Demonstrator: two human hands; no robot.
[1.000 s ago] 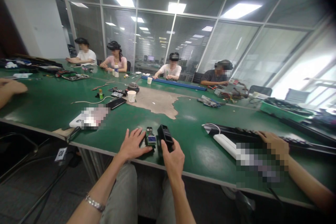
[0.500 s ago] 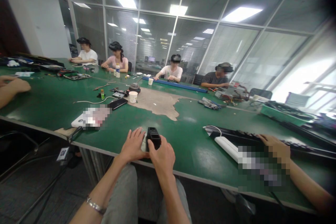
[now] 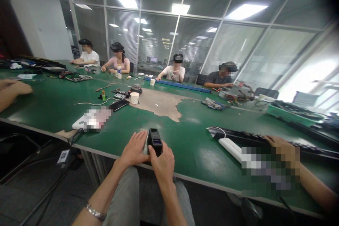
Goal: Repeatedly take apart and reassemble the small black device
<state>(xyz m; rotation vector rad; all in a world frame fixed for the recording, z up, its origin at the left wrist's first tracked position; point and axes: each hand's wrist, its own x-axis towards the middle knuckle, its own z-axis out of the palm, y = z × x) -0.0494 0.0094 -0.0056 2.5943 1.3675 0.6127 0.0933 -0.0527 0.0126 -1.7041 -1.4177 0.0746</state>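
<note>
A black box-shaped device (image 3: 155, 138) with a small dark display and a row of buttons on its top stands near the table's front edge. My right hand (image 3: 163, 159) is wrapped round its near right side, thumb on the near left edge. Just left of it, my left hand (image 3: 135, 148) lies with its fingers stretched out and side by side. Between this hand and the device shows a pale, greyish-white thing (image 3: 146, 143), mostly covered; its kind is unclear.
On the green table (image 3: 185, 148) are a white power bank (image 3: 79, 123), a phone (image 3: 120, 104), a paper cup (image 3: 134, 98) and a white bar-shaped thing (image 3: 230, 149). Another person's hand (image 3: 283, 148) rests at right, another's (image 3: 18, 88) at left. Several people sit opposite.
The device has turned slightly, and its display and buttons show more clearly. My hands stay around it. Across the table, one person has raised a hand toward the face.
</note>
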